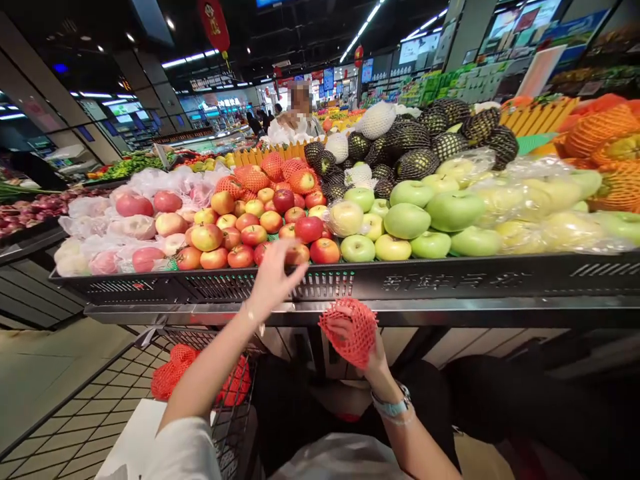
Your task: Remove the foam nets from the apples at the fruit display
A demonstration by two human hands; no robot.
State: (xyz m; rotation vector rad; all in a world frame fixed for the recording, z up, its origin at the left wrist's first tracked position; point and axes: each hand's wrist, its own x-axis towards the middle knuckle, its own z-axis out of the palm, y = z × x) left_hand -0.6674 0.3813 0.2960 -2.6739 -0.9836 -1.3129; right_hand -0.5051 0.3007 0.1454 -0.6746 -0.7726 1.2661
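Note:
My left hand [274, 275] is raised at the front edge of the black produce crate [220, 285], thumb and fingers apart and curved. Just beyond it lie red-yellow apples [253, 235]; whether a fingertip touches one, I cannot tell. Lower and to the right, my right hand [376, 357] holds a red foam fruit net [353, 332]. The net is stretched around its fingers, which show through the mesh. No fruit can be made out inside it. More red foam nets [173, 373] lie in the wire shopping cart [65, 413] at lower left.
Green apples [407, 220] fill the crate to the right, with dark netted fruit [410, 137] behind. Wrapped pink apples [135, 205] lie on the left. A metal rail [450, 305] runs along the stand's front. A person [300, 117] stands beyond the display.

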